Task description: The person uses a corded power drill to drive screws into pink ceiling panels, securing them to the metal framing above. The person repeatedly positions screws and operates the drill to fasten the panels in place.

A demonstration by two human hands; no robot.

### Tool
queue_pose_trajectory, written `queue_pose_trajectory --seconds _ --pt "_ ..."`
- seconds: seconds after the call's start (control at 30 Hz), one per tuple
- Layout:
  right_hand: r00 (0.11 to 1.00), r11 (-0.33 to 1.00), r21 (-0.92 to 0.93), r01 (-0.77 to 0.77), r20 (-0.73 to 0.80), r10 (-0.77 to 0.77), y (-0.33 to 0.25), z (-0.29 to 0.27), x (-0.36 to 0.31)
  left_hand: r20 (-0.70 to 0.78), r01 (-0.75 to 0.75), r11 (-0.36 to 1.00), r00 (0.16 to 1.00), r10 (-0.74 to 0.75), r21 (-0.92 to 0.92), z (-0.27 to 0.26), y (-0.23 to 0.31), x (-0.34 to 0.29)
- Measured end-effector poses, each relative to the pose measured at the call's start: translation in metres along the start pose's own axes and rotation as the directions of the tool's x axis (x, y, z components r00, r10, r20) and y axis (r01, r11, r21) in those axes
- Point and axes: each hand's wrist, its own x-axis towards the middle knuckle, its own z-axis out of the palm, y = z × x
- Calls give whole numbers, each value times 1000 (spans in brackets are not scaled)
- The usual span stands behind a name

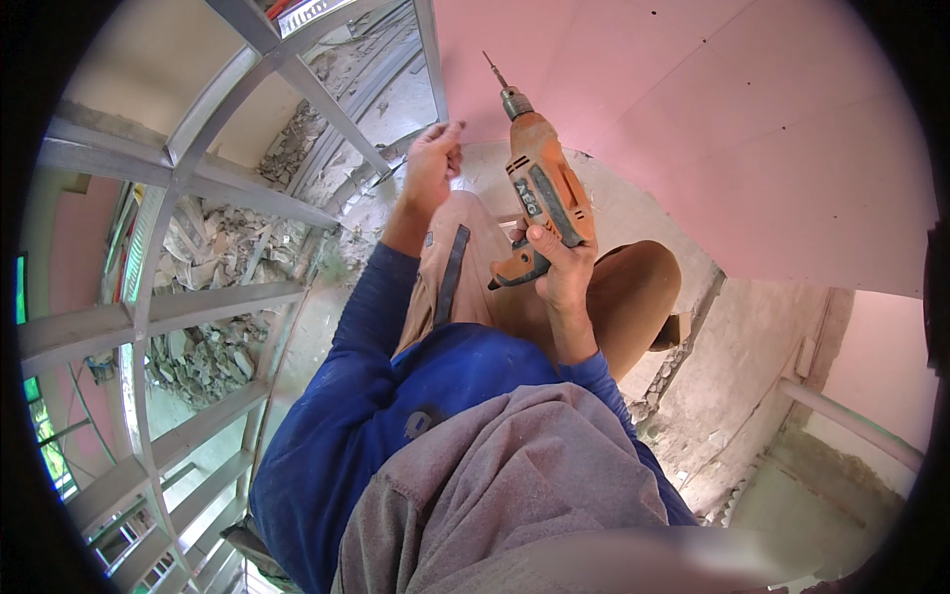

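Observation:
My right hand (566, 269) is wrapped round an orange and black power drill (544, 178), gripping it near its handle. The drill points up and slightly left, a thin bit in its chuck. To the left of the drill, my left hand (432, 166) is raised with its fingers pinched together. A tiny dark bit shows at the fingertips, too small to name. Both hands are above my bent knees, close to a large pink wallboard (752, 139) with several small dark spots on it.
On the left stands a frame of metal studs (84, 332), with heaps of broken rubble (203, 361) behind it. A pale pipe (851, 426) juts out at the lower right, near a rough, broken strip of concrete (683, 361).

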Motion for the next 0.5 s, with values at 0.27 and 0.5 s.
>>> queue_pose_trajectory --seconds 0.27,0.5 --pt "1000 995 -91 -30 1 30 17 1 8 -129 -252 939 949 287 236 -17 81 60" --pt "999 995 -102 8 -37 -12 33 16 21 97 -493 468 758 645 734 8 124 112"
